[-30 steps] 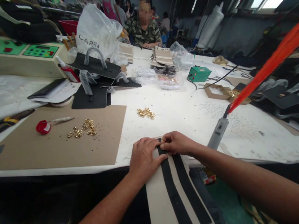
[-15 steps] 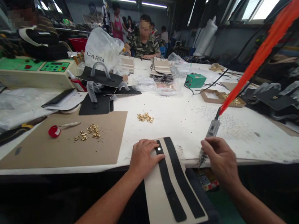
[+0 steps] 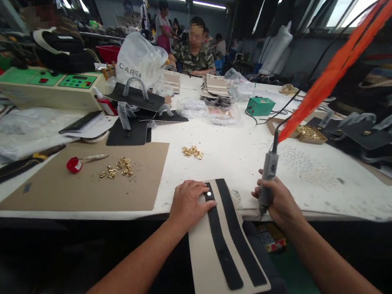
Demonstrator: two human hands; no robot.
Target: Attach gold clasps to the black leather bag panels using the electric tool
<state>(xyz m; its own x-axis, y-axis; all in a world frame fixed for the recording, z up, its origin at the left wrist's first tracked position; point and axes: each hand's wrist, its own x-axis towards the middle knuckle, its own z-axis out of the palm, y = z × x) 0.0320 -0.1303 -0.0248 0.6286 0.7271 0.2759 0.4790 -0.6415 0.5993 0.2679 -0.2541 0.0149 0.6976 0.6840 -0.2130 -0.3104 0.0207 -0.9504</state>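
My left hand [image 3: 191, 205] grips the upper left edge of a beige panel [image 3: 206, 270] that slopes from the table edge over my lap. Its thumb and fingertips lie around a shiny round stud [image 3: 209, 194] near the top of one black strap [image 3: 225, 258]. A second black strap [image 3: 241, 241] runs beside it. To the right, my right hand [image 3: 279, 199] is closed around a grey electric screwdriver [image 3: 269, 169], its tip pointing down near the table edge, apart from the panel. An orange band [image 3: 330, 78] slants up from the tool's top.
Gold metal fittings [image 3: 192, 152] lie mid-table, others on a brown board [image 3: 80, 194] with a red tape roll [image 3: 74, 165]. A green box [image 3: 260, 105], black handled panels [image 3: 133, 97] and an open box of gold parts [image 3: 310, 134] stand farther back. A co-worker [image 3: 193, 54] sits opposite.
My right hand has shifted its hold, with the fingers now wrapped around the screwdriver, which stands more upright and slightly left. My left hand stays on the panel. The view has shifted slightly.
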